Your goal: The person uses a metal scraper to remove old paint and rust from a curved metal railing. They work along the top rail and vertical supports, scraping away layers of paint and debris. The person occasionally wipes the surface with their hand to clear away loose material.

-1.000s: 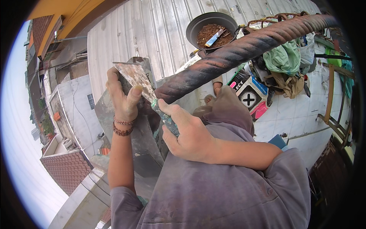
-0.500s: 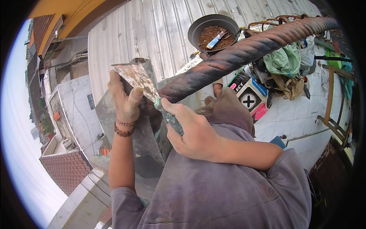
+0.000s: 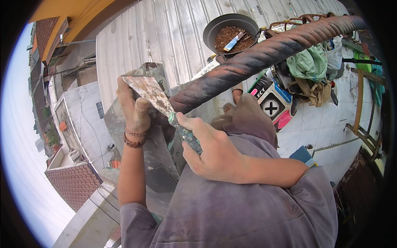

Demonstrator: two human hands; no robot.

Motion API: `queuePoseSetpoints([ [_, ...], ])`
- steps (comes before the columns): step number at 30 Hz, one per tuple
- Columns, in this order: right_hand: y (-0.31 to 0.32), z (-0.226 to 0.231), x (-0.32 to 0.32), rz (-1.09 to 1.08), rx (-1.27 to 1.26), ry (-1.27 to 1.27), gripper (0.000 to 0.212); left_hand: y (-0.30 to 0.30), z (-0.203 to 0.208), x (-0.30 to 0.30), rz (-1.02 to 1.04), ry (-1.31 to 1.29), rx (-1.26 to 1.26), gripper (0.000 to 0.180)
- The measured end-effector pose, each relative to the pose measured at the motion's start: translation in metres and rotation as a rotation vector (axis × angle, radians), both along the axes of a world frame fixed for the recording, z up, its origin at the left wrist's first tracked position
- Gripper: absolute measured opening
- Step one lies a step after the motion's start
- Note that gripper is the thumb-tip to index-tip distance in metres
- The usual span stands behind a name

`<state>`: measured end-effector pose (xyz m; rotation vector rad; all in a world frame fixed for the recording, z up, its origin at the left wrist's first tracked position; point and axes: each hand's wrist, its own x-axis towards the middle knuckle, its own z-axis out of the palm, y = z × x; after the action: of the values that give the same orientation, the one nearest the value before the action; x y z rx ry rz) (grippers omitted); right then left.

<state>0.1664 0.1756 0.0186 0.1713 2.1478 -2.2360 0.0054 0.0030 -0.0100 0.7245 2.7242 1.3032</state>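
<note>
One scraper (image 3: pixel 162 104) slants forward-left, blade (image 3: pixel 144 87) foremost, right grip (image 3: pixel 217 151) clasping its handle (image 3: pixel 189 139), left grip (image 3: pixel 136 115) unclear.

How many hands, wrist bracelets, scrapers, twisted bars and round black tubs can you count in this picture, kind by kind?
Hands: 2 (left hand, right hand)
Wrist bracelets: 2 (upper bracelet, lower bracelet)
Scraper: 1
Twisted bar: 1
Round black tub: 1
Total: 7
</note>
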Motion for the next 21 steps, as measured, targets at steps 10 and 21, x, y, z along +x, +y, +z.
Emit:
queuePoseSetpoints([
  [10, 0.006, 0.003, -0.018, 0.046, 0.045, -0.048, 0.052, 0.002, 0.008, 0.000, 0.044, -0.019, -0.144, 0.090],
  [21, 0.013, 0.018, -0.027, 0.170, 0.019, -0.189, 0.051, -0.001, 0.006, 0.001, 0.026, -0.055, -0.121, 0.086],
])
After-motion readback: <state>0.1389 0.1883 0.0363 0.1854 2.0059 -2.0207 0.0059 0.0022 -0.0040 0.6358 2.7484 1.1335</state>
